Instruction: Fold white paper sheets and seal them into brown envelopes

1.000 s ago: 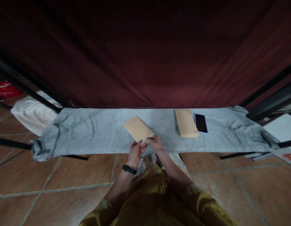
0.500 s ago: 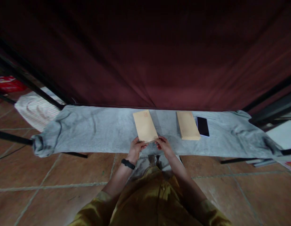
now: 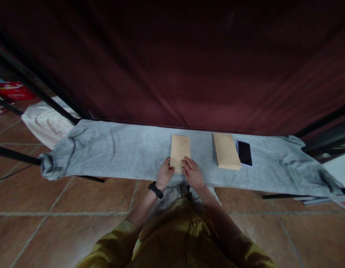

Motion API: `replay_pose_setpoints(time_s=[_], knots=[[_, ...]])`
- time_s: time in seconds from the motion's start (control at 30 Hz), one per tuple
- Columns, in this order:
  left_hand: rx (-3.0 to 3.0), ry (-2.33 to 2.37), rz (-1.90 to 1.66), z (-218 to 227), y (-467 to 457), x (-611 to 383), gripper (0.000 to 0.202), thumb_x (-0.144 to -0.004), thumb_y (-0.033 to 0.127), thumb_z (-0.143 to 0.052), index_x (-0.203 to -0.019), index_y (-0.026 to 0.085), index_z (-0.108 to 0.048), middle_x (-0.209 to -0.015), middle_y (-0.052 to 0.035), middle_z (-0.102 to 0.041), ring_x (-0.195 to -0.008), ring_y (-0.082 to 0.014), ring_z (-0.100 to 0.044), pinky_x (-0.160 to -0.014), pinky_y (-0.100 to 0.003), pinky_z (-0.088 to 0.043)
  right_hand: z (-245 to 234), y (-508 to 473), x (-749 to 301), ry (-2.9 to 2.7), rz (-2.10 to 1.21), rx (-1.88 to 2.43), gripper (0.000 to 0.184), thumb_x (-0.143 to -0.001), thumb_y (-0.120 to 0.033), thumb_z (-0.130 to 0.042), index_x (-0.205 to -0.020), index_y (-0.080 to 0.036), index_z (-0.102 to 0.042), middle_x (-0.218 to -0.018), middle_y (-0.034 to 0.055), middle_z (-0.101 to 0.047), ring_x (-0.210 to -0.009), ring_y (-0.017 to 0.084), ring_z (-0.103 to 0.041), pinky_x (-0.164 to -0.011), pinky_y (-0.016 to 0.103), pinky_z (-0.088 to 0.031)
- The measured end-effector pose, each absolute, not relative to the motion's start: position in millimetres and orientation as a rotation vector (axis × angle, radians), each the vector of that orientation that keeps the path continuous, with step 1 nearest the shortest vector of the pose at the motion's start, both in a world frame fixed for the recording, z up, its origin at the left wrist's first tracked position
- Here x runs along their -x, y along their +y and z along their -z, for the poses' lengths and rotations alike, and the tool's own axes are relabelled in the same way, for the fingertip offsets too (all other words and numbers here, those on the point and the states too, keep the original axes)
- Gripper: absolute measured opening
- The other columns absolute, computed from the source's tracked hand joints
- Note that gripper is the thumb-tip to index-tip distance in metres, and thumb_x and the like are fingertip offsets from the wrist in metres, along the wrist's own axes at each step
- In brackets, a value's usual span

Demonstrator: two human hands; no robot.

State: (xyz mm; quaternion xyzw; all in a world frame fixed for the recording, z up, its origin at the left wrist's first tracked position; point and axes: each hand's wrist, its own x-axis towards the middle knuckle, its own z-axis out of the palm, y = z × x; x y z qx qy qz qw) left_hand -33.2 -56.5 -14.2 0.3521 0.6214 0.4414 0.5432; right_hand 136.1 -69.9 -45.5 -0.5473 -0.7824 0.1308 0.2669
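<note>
A tan paper envelope (image 3: 179,150) with a small reddish print near its top right lies on the grey cloth in front of me. My left hand (image 3: 164,174), with a dark band on its wrist, pinches the lower left edge of it, the thumb on top. My right hand (image 3: 192,173) rests on the lower right part, fingers stretched out and pressing on the paper. A narrow pale strip runs across the envelope's bottom end between the hands. To the right sits a thick stack of similar envelopes (image 3: 227,150).
A dark-screened phone (image 3: 244,153) lies just right of the stack. Grey cloth (image 3: 133,149) covers the narrow bench or bed edge, with a dark red curtain (image 3: 172,74) behind it. Black metal bars (image 3: 16,154) stand at both sides. Striped fabric (image 3: 48,121) hangs at left.
The envelope has turned from a leftward slant to nearly straight and now lies flatter on the cloth. My right hand has moved from pinching its bottom corner to lying on top.
</note>
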Motion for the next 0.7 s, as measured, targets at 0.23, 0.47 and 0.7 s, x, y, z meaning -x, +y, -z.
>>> replay_pose_setpoints(time_s=[0.23,0.47,0.7], knots=[[-1.454,1.616,-1.184,1.3,-66.6,21.6,0.038,-0.077,0.012,-0.070,-0.114,0.022,-0.068,-0.130,-0.0151,-0.062,-0.136,-0.0337,-0.047,-0.115,-0.042,-0.034,50.8,-71.6,-134.6,-2.214,-0.253,1.541,0.045,-0.102,-0.020,-0.040,-0.145,-0.018,-0.053,-0.153,0.0110,-0.049,-0.143,0.024,-0.045,-0.121,0.045,-0.033],[-2.045,1.271,-0.828,17.5,-20.0,-15.4,0.041,-0.095,0.031,-0.056,-0.134,0.023,-0.061,-0.155,-0.0068,-0.048,-0.151,-0.0255,-0.028,-0.126,-0.049,-0.011,62.4,-72.6,-132.9,-2.226,-0.148,1.571,0.046,-0.095,-0.016,-0.049,-0.139,-0.009,-0.058,-0.139,0.0175,-0.062,-0.136,0.025,-0.053,-0.121,0.042,-0.034],[-2.618,1.386,-0.302,33.4,33.3,-10.2,0.052,-0.104,0.046,-0.033,-0.149,0.024,-0.047,-0.162,-0.0046,-0.038,-0.152,-0.0232,-0.026,-0.125,-0.048,-0.015,59.8,-70.1,-132.5,-2.207,-0.132,1.537,0.038,-0.100,-0.024,-0.046,-0.132,-0.015,-0.064,-0.139,0.0124,-0.063,-0.136,0.024,-0.053,-0.120,0.043,-0.035]])
